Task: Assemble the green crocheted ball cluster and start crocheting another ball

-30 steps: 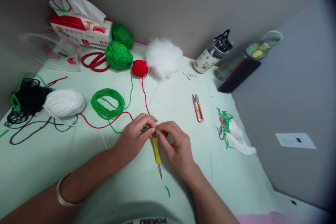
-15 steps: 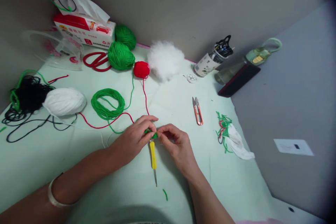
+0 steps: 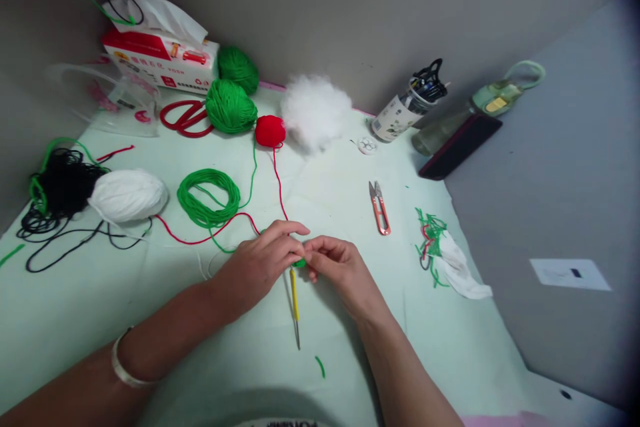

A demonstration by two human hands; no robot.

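My left hand (image 3: 260,263) and my right hand (image 3: 340,270) meet fingertip to fingertip over the pale green table cover (image 3: 150,307). Both pinch a small green crochet piece (image 3: 299,262) between them. A crochet hook with a yellow handle (image 3: 295,297) points toward me from under the fingers, its metal end lying toward the table's near edge. Which hand grips the hook is hidden. Green yarn runs from the piece to a loose green coil (image 3: 209,197), and a red strand (image 3: 277,180) leads up to a small red ball (image 3: 270,131).
Green yarn balls (image 3: 230,105), red scissors (image 3: 183,117), a tissue box (image 3: 160,57) and white stuffing (image 3: 315,110) sit at the back. White yarn (image 3: 129,195) and black cord (image 3: 57,190) lie left. Orange snips (image 3: 380,208), yarn scraps (image 3: 433,240), a cup of tools (image 3: 407,107) and a phone (image 3: 460,145) are right.
The hook has swung from slanting right to pointing almost straight toward me. My fingers have closed tighter over the green piece; the view shifted slightly.
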